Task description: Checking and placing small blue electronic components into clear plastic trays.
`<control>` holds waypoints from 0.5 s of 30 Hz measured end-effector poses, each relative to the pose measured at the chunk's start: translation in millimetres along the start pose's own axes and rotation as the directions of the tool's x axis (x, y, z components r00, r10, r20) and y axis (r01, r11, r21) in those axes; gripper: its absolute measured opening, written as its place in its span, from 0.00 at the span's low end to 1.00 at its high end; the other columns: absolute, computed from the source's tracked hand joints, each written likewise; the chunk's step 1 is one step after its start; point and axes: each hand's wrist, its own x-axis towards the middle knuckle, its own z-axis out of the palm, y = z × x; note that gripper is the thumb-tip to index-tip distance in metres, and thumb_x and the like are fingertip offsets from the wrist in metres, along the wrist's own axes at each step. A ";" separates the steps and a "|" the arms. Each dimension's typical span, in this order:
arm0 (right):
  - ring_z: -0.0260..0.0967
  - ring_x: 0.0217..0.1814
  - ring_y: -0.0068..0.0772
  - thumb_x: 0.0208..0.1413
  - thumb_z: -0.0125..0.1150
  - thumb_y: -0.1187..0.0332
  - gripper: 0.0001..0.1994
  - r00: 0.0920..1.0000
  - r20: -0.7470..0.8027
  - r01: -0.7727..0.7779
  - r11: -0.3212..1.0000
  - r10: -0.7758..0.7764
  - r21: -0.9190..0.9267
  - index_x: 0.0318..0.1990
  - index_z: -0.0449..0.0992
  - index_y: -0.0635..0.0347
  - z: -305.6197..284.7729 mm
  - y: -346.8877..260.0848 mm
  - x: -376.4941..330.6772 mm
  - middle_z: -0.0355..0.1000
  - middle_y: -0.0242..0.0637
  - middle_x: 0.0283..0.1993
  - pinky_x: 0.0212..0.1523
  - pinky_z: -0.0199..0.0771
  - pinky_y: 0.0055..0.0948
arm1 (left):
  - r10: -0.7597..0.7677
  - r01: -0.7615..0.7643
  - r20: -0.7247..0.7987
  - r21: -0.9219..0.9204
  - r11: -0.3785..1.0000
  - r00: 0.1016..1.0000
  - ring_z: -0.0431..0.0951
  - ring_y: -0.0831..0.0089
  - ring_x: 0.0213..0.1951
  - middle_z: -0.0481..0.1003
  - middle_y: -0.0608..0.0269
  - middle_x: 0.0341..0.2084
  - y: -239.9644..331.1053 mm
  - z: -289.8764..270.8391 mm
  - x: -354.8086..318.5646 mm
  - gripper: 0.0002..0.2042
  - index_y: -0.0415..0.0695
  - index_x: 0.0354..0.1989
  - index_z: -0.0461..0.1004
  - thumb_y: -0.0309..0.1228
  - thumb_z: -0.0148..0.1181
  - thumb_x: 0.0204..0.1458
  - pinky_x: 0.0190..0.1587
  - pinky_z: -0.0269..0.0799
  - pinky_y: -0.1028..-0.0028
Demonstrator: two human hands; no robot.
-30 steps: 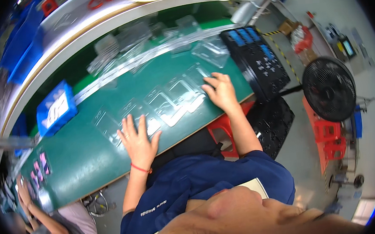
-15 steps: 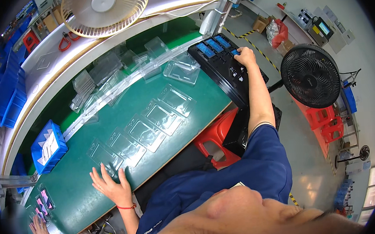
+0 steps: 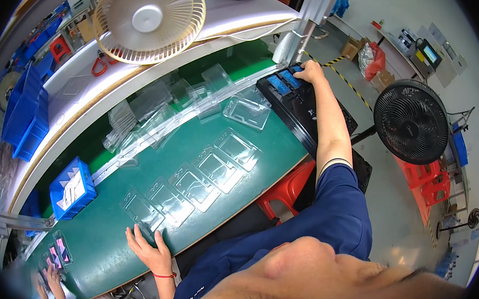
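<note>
My right hand (image 3: 310, 72) reaches to the far end of a black tray (image 3: 286, 111) at the table's right. Its fingers are closed at a blue rectangular piece (image 3: 299, 68); the fingertips partly cover it. Beside it lie more blue pieces, such as one blue piece (image 3: 278, 84) in the tray's corner. My left hand (image 3: 151, 253), a red cord on its wrist, rests open by the table's front edge. It is nearest to a clear plastic shell (image 3: 142, 209), the leftmost of several laid in a slanting row. A further clear shell (image 3: 248, 112) lies next to the tray.
Clear plastic packaging (image 3: 160, 108) is heaped along the back rail. A blue bin (image 3: 72, 188) with white papers stands at left. Another person's hands (image 3: 54, 282) work at far left. A black fan (image 3: 410, 120) and a red stool (image 3: 288, 190) stand at right.
The whole view has shifted, so things appear lower and farther right. My right hand has moved over the tray toward its far end. My left hand stays open near the leftmost shell.
</note>
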 end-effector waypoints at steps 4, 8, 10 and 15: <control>0.75 0.47 0.48 0.32 0.73 0.58 0.22 0.999 0.046 0.004 0.996 0.000 -0.094 0.36 0.81 0.62 9.7 -0.9 15.5 0.77 0.51 0.43 0.49 0.74 0.40 | -0.046 0.046 -0.007 -0.055 0.997 0.999 0.59 0.43 0.60 0.59 0.39 0.59 2.4 -0.7 -2.0 0.25 0.34 0.57 0.64 0.31 0.60 0.51 0.62 0.54 0.54; 0.75 0.47 0.49 0.33 0.73 0.57 0.21 0.999 -0.028 -0.020 0.982 0.016 -0.186 0.36 0.81 0.61 -11.0 -24.1 4.2 0.77 0.49 0.42 0.49 0.75 0.41 | -0.051 0.051 -0.007 -0.065 0.997 0.999 0.62 0.42 0.58 0.61 0.39 0.58 5.1 -1.3 0.1 0.24 0.35 0.55 0.66 0.31 0.61 0.51 0.62 0.53 0.51; 0.75 0.47 0.49 0.33 0.73 0.57 0.23 0.999 0.041 0.031 0.988 -0.025 -0.153 0.37 0.81 0.62 -14.2 -36.9 -1.9 0.77 0.50 0.42 0.49 0.75 0.41 | -0.039 0.038 -0.008 -0.064 0.997 0.999 0.64 0.43 0.57 0.63 0.40 0.57 5.0 -0.8 0.5 0.23 0.37 0.55 0.67 0.32 0.61 0.51 0.64 0.50 0.49; 0.73 0.50 0.51 0.31 0.77 0.55 0.28 0.989 0.141 0.055 0.994 -0.042 -0.090 0.40 0.78 0.64 10.3 -45.8 -7.0 0.75 0.55 0.45 0.50 0.73 0.43 | -0.046 0.045 -0.007 -0.061 0.997 0.999 0.64 0.43 0.57 0.63 0.40 0.57 3.7 -1.2 -0.4 0.21 0.37 0.52 0.69 0.32 0.62 0.51 0.64 0.51 0.50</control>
